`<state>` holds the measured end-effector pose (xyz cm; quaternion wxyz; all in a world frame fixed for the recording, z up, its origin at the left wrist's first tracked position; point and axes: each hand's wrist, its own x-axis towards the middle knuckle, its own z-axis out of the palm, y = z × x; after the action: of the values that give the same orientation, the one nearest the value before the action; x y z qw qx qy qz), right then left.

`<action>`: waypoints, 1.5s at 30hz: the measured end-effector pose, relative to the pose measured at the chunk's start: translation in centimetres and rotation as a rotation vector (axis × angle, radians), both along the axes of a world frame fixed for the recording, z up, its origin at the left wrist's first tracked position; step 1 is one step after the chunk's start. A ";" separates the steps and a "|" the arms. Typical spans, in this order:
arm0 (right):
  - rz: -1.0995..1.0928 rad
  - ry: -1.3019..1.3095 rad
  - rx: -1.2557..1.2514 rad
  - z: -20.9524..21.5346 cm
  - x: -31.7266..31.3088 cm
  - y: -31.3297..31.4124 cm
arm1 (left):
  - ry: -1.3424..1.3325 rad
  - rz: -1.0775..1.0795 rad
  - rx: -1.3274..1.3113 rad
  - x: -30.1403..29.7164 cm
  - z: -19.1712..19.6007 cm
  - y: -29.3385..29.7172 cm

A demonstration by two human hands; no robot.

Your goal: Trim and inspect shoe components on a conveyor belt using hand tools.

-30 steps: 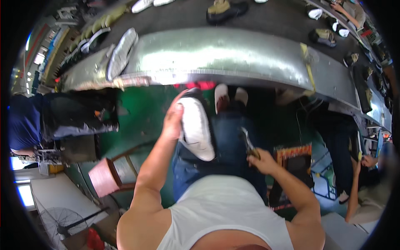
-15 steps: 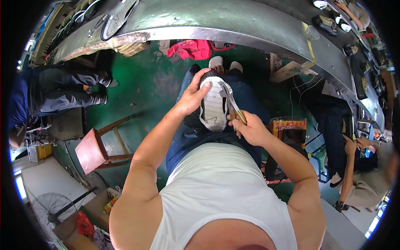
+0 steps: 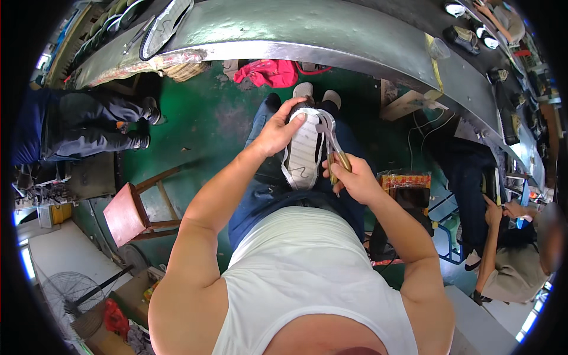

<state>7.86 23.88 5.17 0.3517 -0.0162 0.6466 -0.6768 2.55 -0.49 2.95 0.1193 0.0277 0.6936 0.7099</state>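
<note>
Over my lap is a shoe upper (image 3: 303, 151), sole side up, with a pale striped bottom and dark material showing round its edges. My left hand (image 3: 277, 131) is closed round its far, dark end, thumb pressed on the bottom. In my right hand (image 3: 355, 177) are metal pliers (image 3: 333, 137) with brass-coloured handles, my fingers wrapped round them. Their curved jaws lie at the right edge of the shoe's far half; whether they grip the edge I cannot tell. The handles stand somewhat apart.
A metal-topped bench (image 3: 331, 35) curves across the far side, with another shoe (image 3: 167, 29) at its left. A wooden chair (image 3: 125, 214) and fan (image 3: 74, 302) stand left. Red cloth (image 3: 269, 73) lies under the bench. One person (image 3: 89, 121) stands left; another (image 3: 515, 266) works at right.
The plier handles have spread apart, and the jaws have shifted slightly along the shoe's right edge. My left hand keeps its hold. The whole view has shifted a little.
</note>
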 end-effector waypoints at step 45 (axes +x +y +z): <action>0.103 0.436 0.469 -1.9 -1.4 3.4 | -0.234 -0.047 -0.089 3.3 -6.5 0.8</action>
<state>6.44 27.28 3.26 0.2328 -0.1119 0.8433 -0.4713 5.86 0.35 -3.59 0.2174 -0.0444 0.7050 0.6736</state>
